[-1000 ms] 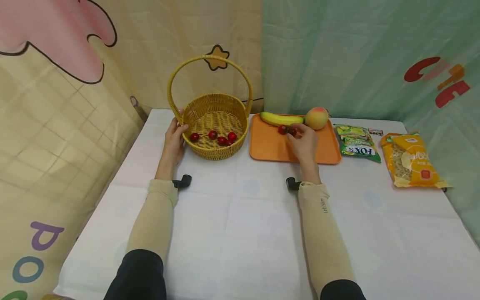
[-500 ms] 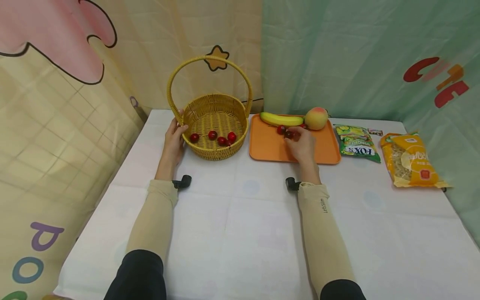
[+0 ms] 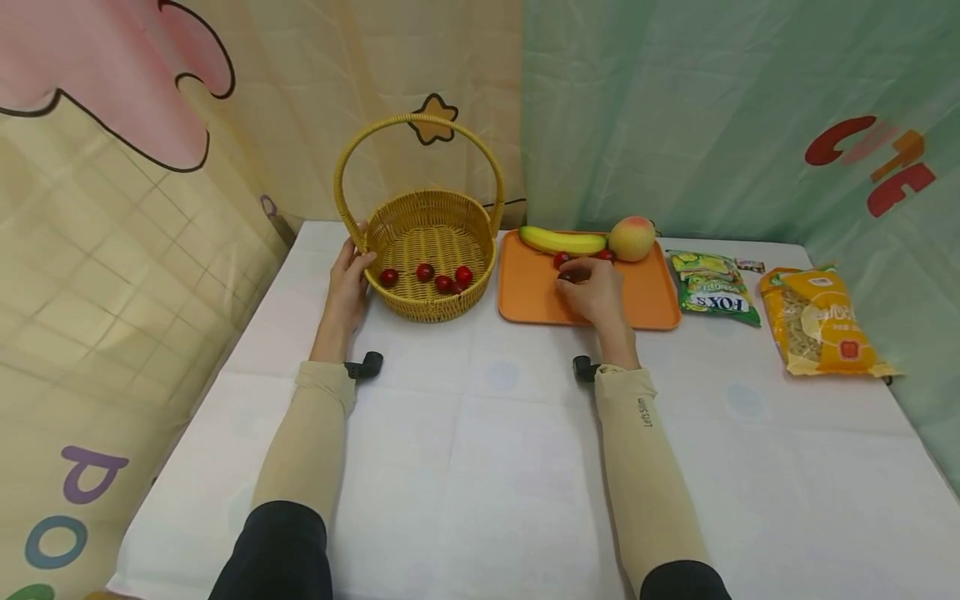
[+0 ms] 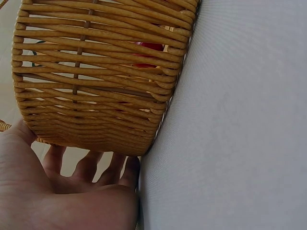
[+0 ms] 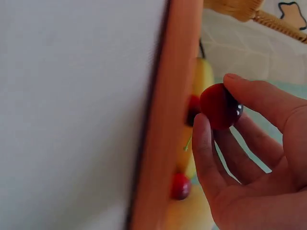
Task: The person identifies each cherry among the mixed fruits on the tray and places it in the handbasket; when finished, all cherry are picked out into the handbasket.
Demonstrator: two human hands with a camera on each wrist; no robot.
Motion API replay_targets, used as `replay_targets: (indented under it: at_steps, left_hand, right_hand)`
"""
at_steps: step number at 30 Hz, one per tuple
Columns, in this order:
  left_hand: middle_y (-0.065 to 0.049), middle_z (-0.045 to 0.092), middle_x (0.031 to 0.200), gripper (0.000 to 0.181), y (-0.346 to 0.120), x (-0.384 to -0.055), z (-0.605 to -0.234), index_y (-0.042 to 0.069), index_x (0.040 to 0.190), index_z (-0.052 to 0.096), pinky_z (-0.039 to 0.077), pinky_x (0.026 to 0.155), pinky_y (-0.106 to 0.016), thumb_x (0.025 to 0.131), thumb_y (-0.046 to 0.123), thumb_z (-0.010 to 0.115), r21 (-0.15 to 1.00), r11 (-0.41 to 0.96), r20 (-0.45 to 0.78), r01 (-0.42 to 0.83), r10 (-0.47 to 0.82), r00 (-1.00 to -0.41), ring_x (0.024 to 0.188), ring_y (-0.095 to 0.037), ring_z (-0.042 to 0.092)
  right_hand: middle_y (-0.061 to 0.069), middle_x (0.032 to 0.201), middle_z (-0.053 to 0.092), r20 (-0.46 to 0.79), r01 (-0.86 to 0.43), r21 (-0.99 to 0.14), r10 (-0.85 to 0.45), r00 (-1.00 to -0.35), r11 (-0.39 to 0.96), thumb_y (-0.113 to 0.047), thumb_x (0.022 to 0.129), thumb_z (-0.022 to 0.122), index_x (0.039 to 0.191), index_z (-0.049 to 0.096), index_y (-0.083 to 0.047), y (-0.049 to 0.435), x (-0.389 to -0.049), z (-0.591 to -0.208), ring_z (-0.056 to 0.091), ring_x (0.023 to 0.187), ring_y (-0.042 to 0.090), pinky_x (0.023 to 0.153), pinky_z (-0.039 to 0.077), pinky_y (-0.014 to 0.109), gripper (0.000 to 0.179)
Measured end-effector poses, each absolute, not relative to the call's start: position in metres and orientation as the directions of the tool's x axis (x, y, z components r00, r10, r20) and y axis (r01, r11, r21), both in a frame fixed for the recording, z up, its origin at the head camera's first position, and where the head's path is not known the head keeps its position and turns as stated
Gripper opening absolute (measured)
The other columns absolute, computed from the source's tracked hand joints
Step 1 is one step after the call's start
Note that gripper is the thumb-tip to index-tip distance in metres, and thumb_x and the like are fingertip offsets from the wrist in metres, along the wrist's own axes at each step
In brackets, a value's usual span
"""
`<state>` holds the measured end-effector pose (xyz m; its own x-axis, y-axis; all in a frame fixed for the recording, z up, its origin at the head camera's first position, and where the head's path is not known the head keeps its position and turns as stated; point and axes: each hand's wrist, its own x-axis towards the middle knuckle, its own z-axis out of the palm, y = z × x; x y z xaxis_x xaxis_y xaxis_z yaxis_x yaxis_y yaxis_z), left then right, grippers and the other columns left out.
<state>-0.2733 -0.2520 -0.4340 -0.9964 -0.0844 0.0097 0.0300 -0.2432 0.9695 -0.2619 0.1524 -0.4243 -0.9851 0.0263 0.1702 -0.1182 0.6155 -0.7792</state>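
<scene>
My left hand [image 3: 348,282] holds the left side of a yellow wicker basket [image 3: 431,310], thumb at the rim by the handle's foot and fingers along the outer wall [image 4: 96,91]. Several red cherries [image 3: 425,272] lie in the front of the basket. Over the orange tray [image 3: 532,304], my right hand [image 3: 596,290] pinches a dark red cherry [image 5: 220,106] between thumb and fingertips. Behind that hand, another cherry [image 3: 560,260] and a partly hidden one [image 3: 606,255] lie on the tray, near a banana [image 3: 562,242] and a peach [image 3: 632,239].
Right of the tray lie a green Fox's bag [image 3: 715,287] and an orange-yellow packet [image 3: 821,321]. A small wrapped piece [image 3: 750,266] is behind the green bag. Curtains [image 3: 660,108] hang at the white table's [image 3: 480,467] back edge.
My right hand has lifted a cherry from beside the others and moved slightly left, toward the basket. The left hand and basket stay put.
</scene>
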Motion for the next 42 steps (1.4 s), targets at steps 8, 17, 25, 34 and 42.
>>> replay_targets:
  at_steps: [8, 17, 25, 34, 42]
  left_hand:
    - [0.000, 0.029, 0.174, 0.060, -0.249, -0.280, -0.439, 0.025, 0.164, 0.041, 0.019, 0.132, -0.036, 0.107, 0.008, 0.052, 0.964, -0.260, 0.035, 0.057, -0.086, -0.996, 0.160, -0.017, 0.028]
    - [-0.002, 0.028, 0.174, 0.061, -0.251, -0.284, -0.448, 0.024, 0.164, 0.040, 0.021, 0.132, -0.035, 0.107, 0.009, 0.053, 0.963, -0.259, 0.042, 0.066, -0.099, -0.994, 0.159, -0.017, 0.030]
    - [0.000, 0.032, 0.172, 0.056, -0.253, -0.287, -0.454, 0.031, 0.161, 0.046, 0.021, 0.131, -0.034, 0.108, 0.014, 0.055, 0.967, -0.243, 0.049, 0.078, -0.121, -0.991, 0.158, -0.015, 0.032]
    - [-0.002, 0.031, 0.173, 0.058, -0.256, -0.281, -0.446, 0.026, 0.162, 0.044, 0.022, 0.131, -0.034, 0.107, 0.009, 0.053, 0.962, -0.267, 0.028, 0.060, -0.121, -0.992, 0.158, -0.017, 0.031]
    - [-0.004, 0.029, 0.174, 0.060, -0.253, -0.275, -0.435, 0.022, 0.164, 0.040, 0.020, 0.132, -0.035, 0.107, 0.006, 0.051, 0.968, -0.245, 0.022, 0.046, -0.099, -0.995, 0.159, -0.018, 0.029]
  right_hand:
    - [0.015, 0.113, 0.077, 0.258, -0.261, -0.804, -0.081, -0.963, 0.534, -0.010, 0.093, 0.080, 0.122, 0.076, -0.004, 0.120, -0.255, -0.388, 0.069, 0.107, 0.026, 0.097, 0.059, 0.043, 0.030]
    - [0.018, 0.117, 0.074, 0.323, -0.455, -0.704, -0.324, -0.889, 0.546, 0.000, 0.094, 0.076, 0.122, 0.073, 0.003, 0.058, -0.267, -0.376, 0.069, 0.107, 0.030, 0.097, 0.060, 0.042, 0.028]
    - [0.014, 0.125, 0.074, 0.315, -0.474, -0.634, -0.357, -0.880, 0.611, -0.010, 0.097, 0.077, 0.129, 0.072, -0.002, 0.034, -0.274, -0.362, 0.068, 0.111, 0.028, 0.100, 0.055, 0.040, 0.034]
    - [0.022, 0.132, 0.070, 0.388, -0.456, -0.750, -0.239, -0.890, 0.480, -0.014, 0.098, 0.076, 0.135, 0.067, 0.003, 0.049, -0.271, -0.375, 0.066, 0.123, 0.036, 0.105, 0.057, 0.048, 0.042]
    - [0.026, 0.126, 0.071, 0.441, -0.421, -0.817, -0.044, -0.897, 0.395, -0.005, 0.095, 0.077, 0.128, 0.070, 0.006, 0.092, -0.268, -0.398, 0.068, 0.119, 0.040, 0.102, 0.057, 0.054, 0.035]
